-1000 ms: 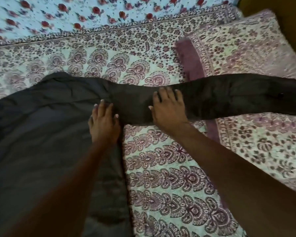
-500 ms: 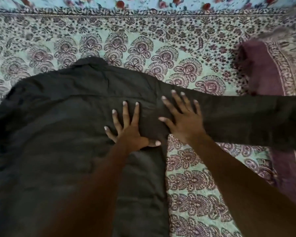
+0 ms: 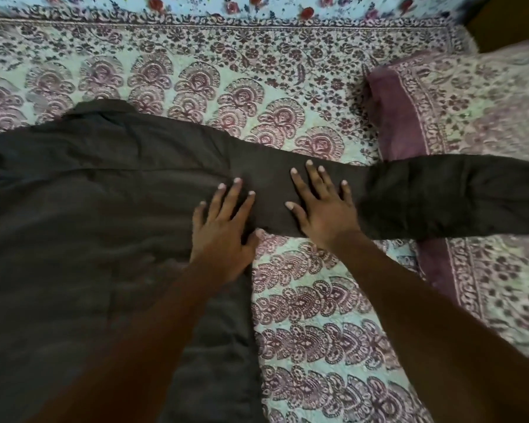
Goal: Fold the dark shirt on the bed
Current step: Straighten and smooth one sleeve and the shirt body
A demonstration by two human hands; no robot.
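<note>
shirt: I'm seeing the dark shirt (image 3: 89,224) lying flat on the bed (image 3: 302,377). Its body is covering the left side and running out of my view at the left and near edges. The collar (image 3: 104,108) is pointing toward the far edge.
sleeve: one sleeve (image 3: 440,199) is stretching straight out toward the right edge, with its outer part lying across the pillow (image 3: 470,111).
left hand: the left hand (image 3: 223,236) is resting palm down on the shirt body where the sleeve is joining it, thumb sitting at the shirt's side edge. Its fingers (image 3: 231,196) are lying straight and spread, flat on the cloth.
right hand: the right hand (image 3: 324,212) is pressing palm down on the sleeve, just beside the left hand and apart from it. Its fingers (image 3: 313,178) are lying straight and fanned apart, flat on the cloth.
bedspread: a paisley bedspread (image 3: 302,300) is showing around the shirt, and a blue floral sheet (image 3: 196,7) is running along the far edge.
pillow: it's sitting at the right edge, in a similar print with a plum border.
cuff: I can't tell where it's ending, since the sleeve is running out of frame.
</note>
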